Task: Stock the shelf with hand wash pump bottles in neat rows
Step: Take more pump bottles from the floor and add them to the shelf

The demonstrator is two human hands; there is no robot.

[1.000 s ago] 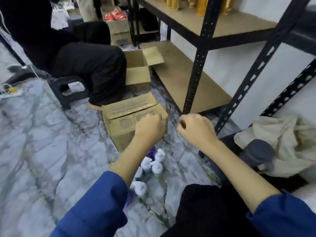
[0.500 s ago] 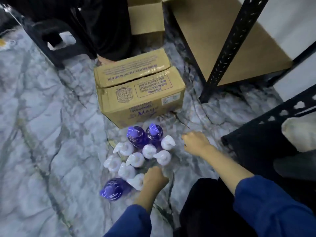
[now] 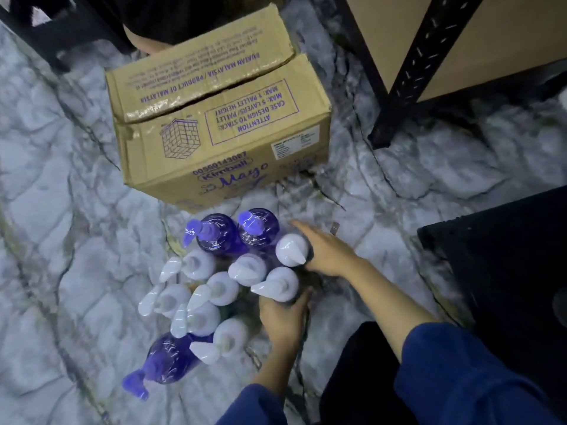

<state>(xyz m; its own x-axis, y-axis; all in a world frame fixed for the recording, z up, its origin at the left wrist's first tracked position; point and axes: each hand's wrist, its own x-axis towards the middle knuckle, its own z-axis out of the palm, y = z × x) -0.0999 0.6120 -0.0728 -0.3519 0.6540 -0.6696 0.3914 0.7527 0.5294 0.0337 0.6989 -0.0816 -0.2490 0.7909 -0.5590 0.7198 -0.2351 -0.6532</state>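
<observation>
The marbled grey floor (image 3: 61,210) carries everything here. At its far right stands the black metal shelf frame (image 3: 423,65), its lowest brown board (image 3: 491,35) bare where it shows, one upright post planted on the floor. Along the right edge sits a dark block (image 3: 506,271) I cannot make out. Toward the far edge, left of the post, lies a closed cardboard carton (image 3: 214,118) with purple print, its top flap slightly lifted.

Just this side of the carton stands the cluster of hand wash pump bottles (image 3: 221,289), packed close together and touching. Most show white pump heads; two purple bottles (image 3: 239,231) stand at the far end nearest the carton, and another purple bottle (image 3: 171,360) lies tipped at the near left of the group.

The person crouches at the near edge, both blue sleeves (image 3: 460,378) pushed up the forearms. The right hand (image 3: 325,250) lies against the right flank of the cluster, fingers straight and together, reaching along the side of the far purple bottle, with a white-capped bottle (image 3: 291,250) pressed against the palm side. The left hand (image 3: 285,317) comes in from the near side, its fingers curled up around the body of the nearest right-hand white-capped bottle (image 3: 279,286), whose pump head sits just above the knuckles
</observation>
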